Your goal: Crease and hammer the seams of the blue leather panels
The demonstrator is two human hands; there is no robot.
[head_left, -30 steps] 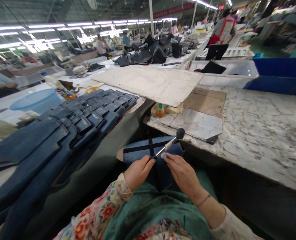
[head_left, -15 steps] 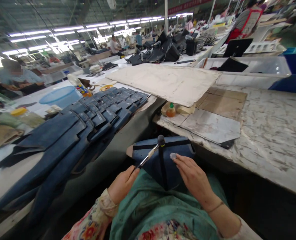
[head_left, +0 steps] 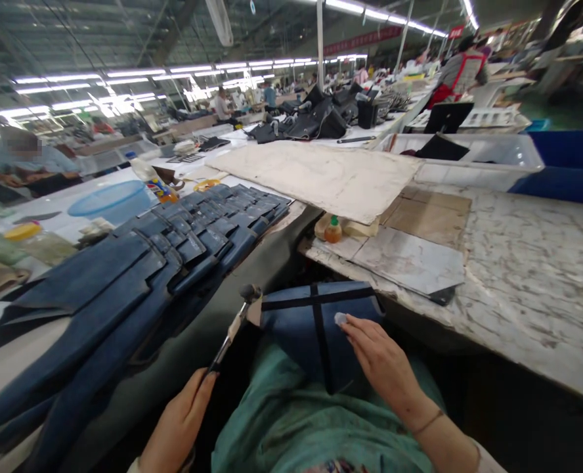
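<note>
My left hand (head_left: 180, 420) is wrapped round the handle of a hammer (head_left: 231, 332). The hammer's dark round head is up, by the left tip of a blue leather-like piece (head_left: 291, 332). That piece lies over my lap, crossed by black strips, with a pale tip at its left end. My right hand (head_left: 387, 361) rests over its right side, fingers together. At those fingertips is a small whitish, translucent piece (head_left: 341, 318); whether it is pinched or worn on a finger is unclear. A green apron (head_left: 296, 420) covers my lap.
Overlapping blue pieces (head_left: 188, 230) cover the left table. Ahead are a cream sheet (head_left: 316, 174), a small green-capped bottle (head_left: 333, 231) and grey board (head_left: 414, 259). A marbled worktop (head_left: 532, 276) extends right, with a white tub (head_left: 508, 151) behind. Other people work farther back.
My left hand has swung the hammer left and down, away from the middle of the blue piece. My right hand has stayed on the piece. The view has shifted slightly.
</note>
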